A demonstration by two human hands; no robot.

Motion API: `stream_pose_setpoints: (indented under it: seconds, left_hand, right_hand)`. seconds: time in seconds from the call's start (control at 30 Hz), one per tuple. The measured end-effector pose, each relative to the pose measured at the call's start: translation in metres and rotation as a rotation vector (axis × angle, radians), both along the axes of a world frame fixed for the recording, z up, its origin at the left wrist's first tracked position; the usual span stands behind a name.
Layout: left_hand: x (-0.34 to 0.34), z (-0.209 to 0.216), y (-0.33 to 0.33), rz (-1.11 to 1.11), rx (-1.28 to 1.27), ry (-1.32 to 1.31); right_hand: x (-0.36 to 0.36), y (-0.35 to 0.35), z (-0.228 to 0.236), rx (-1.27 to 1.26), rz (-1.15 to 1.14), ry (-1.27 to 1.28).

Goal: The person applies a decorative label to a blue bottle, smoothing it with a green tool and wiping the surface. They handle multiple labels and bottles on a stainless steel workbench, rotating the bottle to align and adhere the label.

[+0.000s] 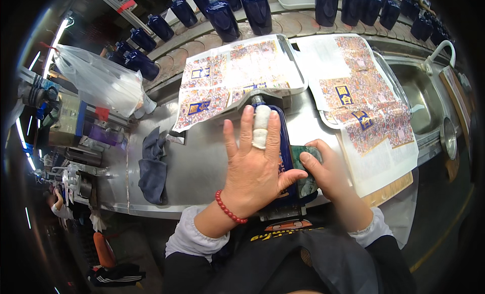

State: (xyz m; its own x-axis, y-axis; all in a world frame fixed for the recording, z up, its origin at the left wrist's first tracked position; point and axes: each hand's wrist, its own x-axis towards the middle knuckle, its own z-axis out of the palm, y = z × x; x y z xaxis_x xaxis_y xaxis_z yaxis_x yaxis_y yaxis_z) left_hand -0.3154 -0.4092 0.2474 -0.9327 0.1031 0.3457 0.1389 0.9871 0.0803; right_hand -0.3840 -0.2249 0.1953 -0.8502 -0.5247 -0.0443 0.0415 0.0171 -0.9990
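Note:
A dark blue bottle (284, 127) lies on its back at the steel bench's near edge, its neck in a bracket (289, 100). My left hand (252, 175) is laid flat over it with fingers spread, covering most of its face; one finger is wrapped in white. A patch of printed label shows beside the hand. At the bottle's right side, my right hand (331, 173) grips a flat, mottled green pad (306, 180), thumb on top. Its other fingers are partly hidden beneath. The pad touches or nearly touches the bottle; I cannot tell which.
Printed label sheets lie on two trays, a left stack (222, 87) and a right stack (353, 92). Several blue bottles (256, 13) stand on a conveyor (212, 46) behind. A dark cloth (153, 167) lies left; a sink (417, 92) is at right. A plastic bag (103, 77) hangs far left.

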Motion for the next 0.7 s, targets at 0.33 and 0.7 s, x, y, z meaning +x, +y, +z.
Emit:
stream_pose_setpoints:
  seconds: [0.33, 0.7]
  left_hand:
    - [0.007, 0.003, -0.007, 0.041, 0.152, -0.013]
    - [-0.013, 0.003, 0.004, 0.023, 0.037, -0.029]
  right_hand:
    - [0.003, -0.002, 0.002, -0.078, -0.012, -0.073]
    - [0.002, -0.002, -0.004, -0.096, 0.005, 0.047]
